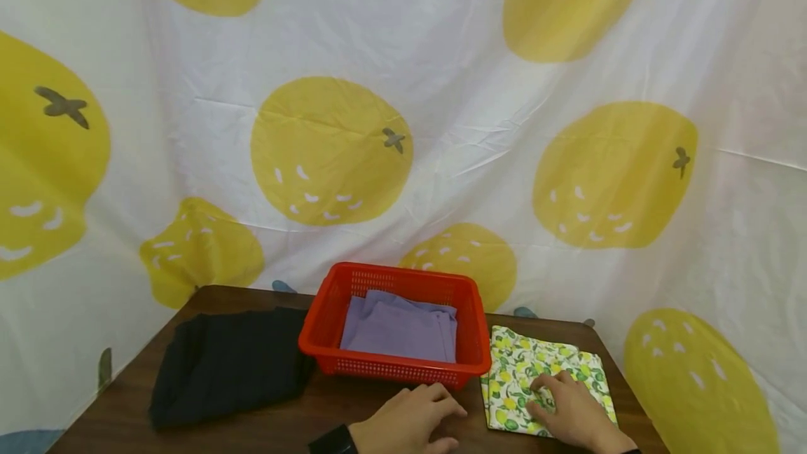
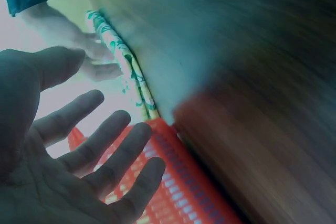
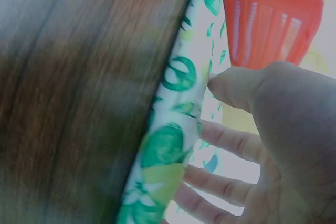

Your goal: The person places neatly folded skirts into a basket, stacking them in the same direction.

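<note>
A folded cloth printed with lemons and green leaves [image 1: 513, 363] lies flat at the right of the table. My right hand [image 1: 570, 408] is over it, and in the right wrist view the fingertips [image 3: 210, 132] touch the cloth, spread apart rather than gripping. My left hand [image 1: 406, 419] hovers in front of the red plastic basket [image 1: 391, 368], fingers apart and holding nothing. In the left wrist view its palm [image 2: 47, 187] shows, with the basket beyond the fingers. Folded purple cloth [image 1: 400, 331] lies inside the basket.
A folded black cloth [image 1: 233, 363] lies on the left of the dark wooden table [image 1: 340, 398]. Behind the table hangs a white curtain with large yellow fruit [image 1: 330, 149]. The basket stands between the black and lemon-print cloths, near the table's back edge.
</note>
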